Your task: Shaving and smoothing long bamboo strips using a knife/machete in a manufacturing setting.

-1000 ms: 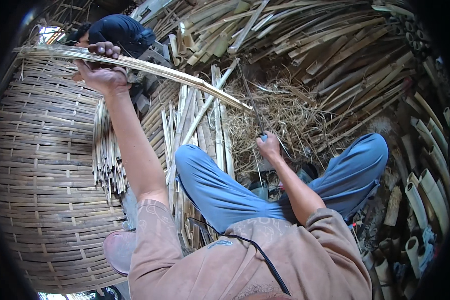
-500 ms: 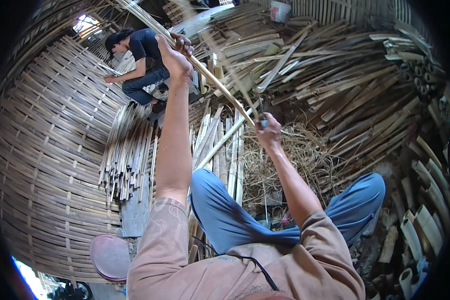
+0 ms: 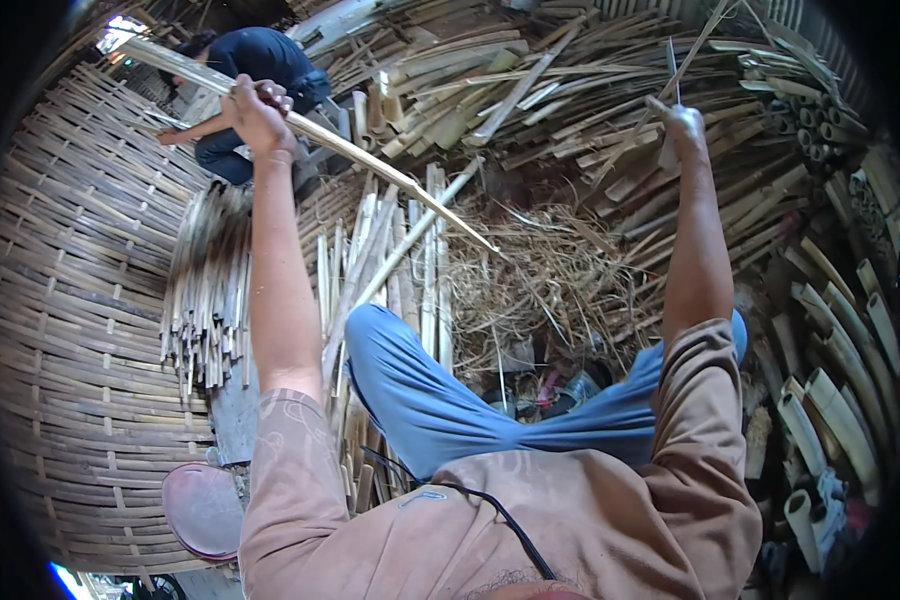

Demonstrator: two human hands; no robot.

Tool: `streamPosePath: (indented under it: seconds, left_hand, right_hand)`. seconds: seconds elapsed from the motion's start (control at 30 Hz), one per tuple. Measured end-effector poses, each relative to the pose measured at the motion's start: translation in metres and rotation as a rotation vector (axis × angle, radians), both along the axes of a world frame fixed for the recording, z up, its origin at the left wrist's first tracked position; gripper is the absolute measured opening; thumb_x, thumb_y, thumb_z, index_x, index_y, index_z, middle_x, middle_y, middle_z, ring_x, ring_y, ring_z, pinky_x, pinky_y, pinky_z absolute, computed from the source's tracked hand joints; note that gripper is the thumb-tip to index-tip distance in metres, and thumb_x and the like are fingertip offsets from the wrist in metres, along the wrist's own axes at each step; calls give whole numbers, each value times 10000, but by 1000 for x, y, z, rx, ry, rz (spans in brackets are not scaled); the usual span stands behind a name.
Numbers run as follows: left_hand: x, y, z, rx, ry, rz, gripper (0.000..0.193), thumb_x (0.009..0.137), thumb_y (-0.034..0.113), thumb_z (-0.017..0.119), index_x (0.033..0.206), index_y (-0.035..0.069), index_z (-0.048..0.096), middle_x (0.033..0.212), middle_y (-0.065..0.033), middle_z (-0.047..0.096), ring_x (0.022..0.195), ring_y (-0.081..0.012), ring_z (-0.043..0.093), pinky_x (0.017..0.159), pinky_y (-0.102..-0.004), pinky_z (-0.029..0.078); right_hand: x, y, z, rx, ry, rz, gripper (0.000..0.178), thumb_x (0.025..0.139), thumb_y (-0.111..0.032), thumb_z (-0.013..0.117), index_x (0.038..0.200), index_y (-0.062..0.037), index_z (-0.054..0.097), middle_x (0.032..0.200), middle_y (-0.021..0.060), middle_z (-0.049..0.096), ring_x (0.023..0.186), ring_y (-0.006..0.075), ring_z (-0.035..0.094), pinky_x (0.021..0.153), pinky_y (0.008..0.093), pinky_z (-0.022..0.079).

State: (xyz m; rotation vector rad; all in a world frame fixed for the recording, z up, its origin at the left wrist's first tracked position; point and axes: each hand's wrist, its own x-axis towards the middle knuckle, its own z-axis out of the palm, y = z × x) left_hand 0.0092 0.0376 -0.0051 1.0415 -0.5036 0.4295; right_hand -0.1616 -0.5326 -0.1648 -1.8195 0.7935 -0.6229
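My left hand (image 3: pixel 260 115), arm stretched forward at the upper left, is closed round a long pale bamboo strip (image 3: pixel 370 163). The strip slants from the upper left down to a tapered end above the pile of shavings. Far to the right, my raised right hand (image 3: pixel 684 130) is closed on a knife (image 3: pixel 674 75) with its thin blade pointing away from me. A thin bamboo sliver (image 3: pixel 705 38) runs past the blade at that hand. Whether the fingers also pinch the sliver is hard to make out. The two hands are wide apart.
Curly shavings (image 3: pixel 550 265) heap in front of my knees. Split bamboo (image 3: pixel 710 215) piles up at the right, with upright pieces (image 3: pixel 840 420) nearer. Bundled slats (image 3: pixel 210 300) lean against a woven bamboo panel (image 3: pixel 80 330) at left. Another person (image 3: pixel 260 75) bends at the upper left.
My right hand has swung away from the strip's near end to the far right with the knife. My left hand and the bamboo strip have shifted left.
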Motion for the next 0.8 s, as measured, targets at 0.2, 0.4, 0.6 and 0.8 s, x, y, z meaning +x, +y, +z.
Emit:
streamPosePath:
  seconds: [0.2, 0.4, 0.6, 0.8]
  left_hand:
    - [-11, 9, -7, -9, -73, 23, 371, 1041, 318, 522, 774, 88, 405, 587, -23, 411, 462, -139, 420, 429, -302, 352]
    - [-14, -4, -2, 22, -78, -20, 356, 1029, 286, 558, 759, 92, 433, 585, -7, 411, 450, -119, 406, 407, -281, 323]
    - [-47, -10, -1, 79, -106, 103, 411, 1020, 269, 539, 669, 88, 425, 593, 9, 390, 472, -102, 361, 433, -279, 303]
    - [-70, -26, 4, 105, -134, 147, 395, 1013, 225, 487, 654, 76, 411, 599, 1, 368, 479, -102, 343, 437, -279, 299]
  right_hand:
    - [-79, 34, -166, 471, -59, -1, 309, 820, -318, 824, 838, -70, 640, 637, 43, 597, 508, 187, 574, 467, 359, 474]
    - [-125, 208, -243, 464, 282, 83, 273, 897, -273, 721, 819, -32, 619, 626, 41, 574, 524, 177, 580, 489, 371, 487]
    - [-82, 283, -167, -37, -197, 279, 223, 917, -252, 637, 932, -39, 703, 730, 104, 687, 581, 211, 644, 589, 371, 519]
    - [-94, 323, -250, -123, 379, 432, 221, 874, -141, 683, 1051, -13, 651, 838, 199, 707, 750, 309, 722, 695, 441, 573]
